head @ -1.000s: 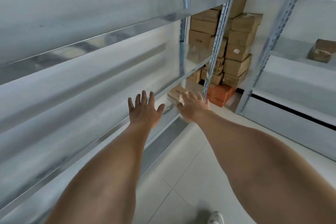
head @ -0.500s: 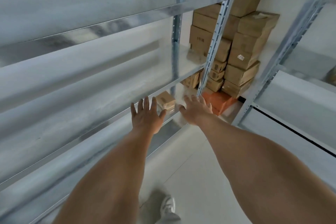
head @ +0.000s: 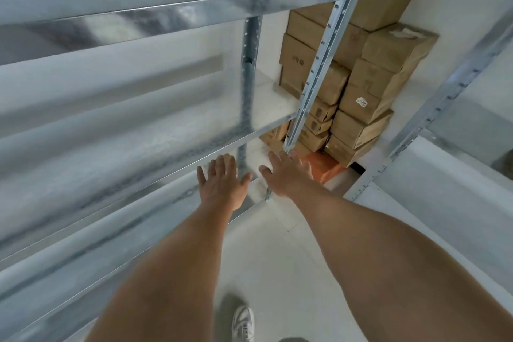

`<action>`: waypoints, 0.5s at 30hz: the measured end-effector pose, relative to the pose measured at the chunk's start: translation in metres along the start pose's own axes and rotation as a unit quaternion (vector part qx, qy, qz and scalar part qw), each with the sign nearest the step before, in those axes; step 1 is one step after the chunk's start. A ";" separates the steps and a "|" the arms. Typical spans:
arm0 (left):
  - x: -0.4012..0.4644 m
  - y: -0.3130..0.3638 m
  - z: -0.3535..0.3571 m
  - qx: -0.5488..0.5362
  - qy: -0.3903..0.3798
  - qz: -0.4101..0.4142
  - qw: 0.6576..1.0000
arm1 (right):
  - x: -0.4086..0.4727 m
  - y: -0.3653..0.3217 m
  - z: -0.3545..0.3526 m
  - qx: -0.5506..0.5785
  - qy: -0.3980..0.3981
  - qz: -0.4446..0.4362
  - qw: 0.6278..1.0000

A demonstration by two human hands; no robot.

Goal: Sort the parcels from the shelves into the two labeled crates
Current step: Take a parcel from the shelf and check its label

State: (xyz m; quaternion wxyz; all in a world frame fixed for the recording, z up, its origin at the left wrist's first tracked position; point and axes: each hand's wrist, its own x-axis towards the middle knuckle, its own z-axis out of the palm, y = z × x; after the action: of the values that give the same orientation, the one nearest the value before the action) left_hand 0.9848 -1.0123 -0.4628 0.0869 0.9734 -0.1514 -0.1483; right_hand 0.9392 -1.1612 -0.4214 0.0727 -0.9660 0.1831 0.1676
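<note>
Shelving to the left, stacked cartons at the far end of the aisle.

A metal shelving unit [head: 138, 130] ran along the left, its front edge leading to an upright post [head: 319, 69] at its far corner. Behind that post a stack of cartons [head: 372, 86] stood against the back wall, on a crate [head: 329, 168] on the floor. A second rack [head: 433, 108] stood to the right. The left hand [head: 222, 184] and right hand [head: 287, 175] reached side by side toward the lower shelf's far corner; a shoe [head: 243, 322] was on the floor below.

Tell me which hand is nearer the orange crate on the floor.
Right. The right hand reaches just left of the orange crate; the left hand is farther left, at the shelf edge.
</note>
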 end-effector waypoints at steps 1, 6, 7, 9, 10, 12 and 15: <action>0.005 0.006 0.003 0.003 -0.009 -0.005 1.000 | 0.008 0.006 0.001 -0.003 -0.008 -0.007 1.000; 0.033 0.028 0.020 0.005 -0.028 -0.052 0.998 | 0.055 0.037 0.008 0.000 -0.041 -0.046 0.998; 0.039 0.032 0.025 0.007 -0.030 -0.065 0.997 | 0.066 0.043 0.011 -0.004 -0.046 -0.057 0.997; 0.050 0.039 0.036 0.006 -0.047 -0.096 0.994 | 0.089 0.055 0.020 -0.014 -0.063 -0.084 0.994; 0.055 0.042 0.042 0.003 -0.052 -0.114 0.992 | 0.100 0.060 0.024 -0.026 -0.068 -0.100 0.992; 0.066 0.045 0.055 -0.005 -0.052 -0.142 0.989 | 0.124 0.068 0.034 -0.048 -0.078 -0.124 0.988; 0.087 0.046 0.075 -0.012 -0.055 -0.168 0.984 | 0.160 0.071 0.050 -0.056 -0.086 -0.142 0.984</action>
State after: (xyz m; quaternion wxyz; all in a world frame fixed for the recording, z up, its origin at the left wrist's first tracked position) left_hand 1.0282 -1.0930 -0.5465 0.0637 0.9743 0.0120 -0.2157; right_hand 1.0381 -1.2697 -0.5298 0.0568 -0.9666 0.0273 0.2483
